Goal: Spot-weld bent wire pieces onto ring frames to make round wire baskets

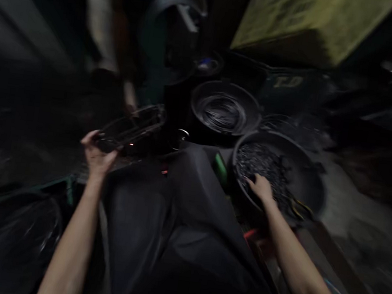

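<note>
My left hand [98,159] is closed on the near end of a dark, looped wire frame [135,127], fingers and thumb at its edge. A co-worker's hand [131,104] is by the frame's far side; whether it touches is blurred. My right hand [261,187] reaches over the near left rim of a round dark basin [306,176]. Its fingers are pinched together at a heap of small dark metal pieces [259,160]; what they hold, if anything, is too small to make out. Yellow-handled pliers [299,210] lie in the basin near its right side.
Behind the basin stands another round pan [196,101] with coiled wire [222,112]. A yellow crate [287,24] is at the back. Dark cloth [187,213] covers my lap, with a green object [220,167] beside it. A plastic-lined container [26,230] sits at lower left.
</note>
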A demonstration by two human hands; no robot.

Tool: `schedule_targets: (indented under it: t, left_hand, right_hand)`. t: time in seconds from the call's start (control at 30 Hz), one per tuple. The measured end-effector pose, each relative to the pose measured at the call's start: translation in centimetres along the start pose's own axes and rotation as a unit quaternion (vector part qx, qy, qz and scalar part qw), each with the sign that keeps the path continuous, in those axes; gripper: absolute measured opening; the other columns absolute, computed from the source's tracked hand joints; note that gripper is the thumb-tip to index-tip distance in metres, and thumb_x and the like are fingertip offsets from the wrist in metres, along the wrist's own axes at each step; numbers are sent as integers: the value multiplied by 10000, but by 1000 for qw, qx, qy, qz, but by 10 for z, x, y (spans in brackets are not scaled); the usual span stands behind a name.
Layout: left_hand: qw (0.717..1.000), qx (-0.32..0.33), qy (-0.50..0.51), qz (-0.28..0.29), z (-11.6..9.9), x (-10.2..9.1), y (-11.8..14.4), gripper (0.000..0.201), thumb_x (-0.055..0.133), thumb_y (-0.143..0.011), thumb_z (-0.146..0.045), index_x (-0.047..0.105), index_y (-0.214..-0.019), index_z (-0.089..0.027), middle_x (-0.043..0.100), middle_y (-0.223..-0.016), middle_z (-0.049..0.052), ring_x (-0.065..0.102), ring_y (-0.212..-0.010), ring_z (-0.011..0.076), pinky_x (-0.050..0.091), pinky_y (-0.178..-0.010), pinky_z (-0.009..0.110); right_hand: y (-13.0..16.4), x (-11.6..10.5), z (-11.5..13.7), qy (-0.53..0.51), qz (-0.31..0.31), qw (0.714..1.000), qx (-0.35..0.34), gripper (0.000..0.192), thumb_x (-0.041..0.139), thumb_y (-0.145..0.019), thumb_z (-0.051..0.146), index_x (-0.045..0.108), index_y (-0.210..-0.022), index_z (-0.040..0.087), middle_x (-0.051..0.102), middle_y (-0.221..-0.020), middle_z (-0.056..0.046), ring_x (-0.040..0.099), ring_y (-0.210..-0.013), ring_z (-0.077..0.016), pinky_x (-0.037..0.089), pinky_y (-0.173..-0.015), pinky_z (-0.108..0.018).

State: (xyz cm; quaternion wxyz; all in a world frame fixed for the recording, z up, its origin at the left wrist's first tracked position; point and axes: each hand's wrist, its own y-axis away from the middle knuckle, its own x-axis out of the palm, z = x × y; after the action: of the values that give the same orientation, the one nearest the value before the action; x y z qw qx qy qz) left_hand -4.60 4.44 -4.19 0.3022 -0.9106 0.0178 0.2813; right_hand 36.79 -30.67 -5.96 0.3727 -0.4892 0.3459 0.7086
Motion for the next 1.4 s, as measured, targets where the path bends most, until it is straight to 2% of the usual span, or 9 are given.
schedule_targets:
  t: [0.23,0.43,0.57,0.63,0.73,0.83,0.93,1.27,1.4]
  left_hand:
    - [999,-35,39,-9,-54,-31,38,796,774,-526,-366,362,-1201,-456,503,-1182,-106,588,-933,189,531,-867,459]
    - [996,-68,42,49,-78,-37,56,751,777,-566,-322,455,-1242,-255,568,-1071,24,605,-931,204,525,-869,406]
    - [991,-21,-57,122,-103,-34,48,682,692,-611,-151,467,-1251,-219,544,-1132,55,565,-1024,215,488,-926,381]
    - [983,-17,-97,152,-112,-28,42,686,651,-601,-69,472,-1249,-203,527,-1122,67,542,-1064,223,467,-960,388]
    - [975,-19,-141,168,-119,-18,33,682,606,-639,-41,450,-1277,-223,479,-1152,78,502,-1128,238,368,-1057,486]
    - [972,-13,-160,172,-127,-15,32,687,560,-676,-27,411,-1305,-258,441,-1172,75,464,-1177,247,268,-1097,571]
    - [970,-3,-169,173,-130,-17,34,704,536,-681,-8,383,-1314,-274,414,-1190,71,441,-1197,247,221,-1106,603]
    - [965,25,-217,143,-126,-17,32,667,501,-704,6,389,-1298,-274,421,-1167,69,458,-1160,246,233,-1098,629]
    - [966,31,-218,136,-126,-16,29,647,496,-723,-5,398,-1304,-274,422,-1172,72,462,-1155,242,224,-1101,628]
  right_hand:
    - [-13,10,-8,35,48,995,77,194,610,-794,201,644,-969,125,656,-941,-153,584,-941,-227,423,-802,-308]
    - [-13,-37,-1,10,-5,999,39,142,534,-822,144,641,-913,126,600,-1088,-211,531,-1066,-280,414,-857,-392]
    - [8,-64,48,-87,-23,996,8,238,522,-855,370,638,-873,163,630,-956,-218,600,-888,-273,442,-756,-448]
    - [26,-67,86,-264,-27,964,-22,270,588,-779,483,649,-849,229,649,-927,-167,615,-824,-243,462,-729,-452]
    - [58,-60,152,-431,107,892,-83,341,701,-621,534,670,-833,269,663,-820,-101,618,-675,-193,505,-639,-409]
    - [84,-48,218,-497,255,818,-134,429,772,-533,531,653,-780,201,640,-677,-53,592,-541,-155,505,-502,-318]
    - [93,-35,267,-522,321,765,-196,474,770,-547,556,616,-743,153,588,-560,-1,564,-471,-127,460,-406,-230]
    - [87,1,312,-511,297,782,-196,347,735,-606,461,601,-728,164,623,-614,-15,603,-539,-162,508,-475,-273]
    - [93,4,321,-483,221,810,-250,324,663,-688,475,614,-783,169,647,-697,-24,609,-600,-162,510,-563,-286]
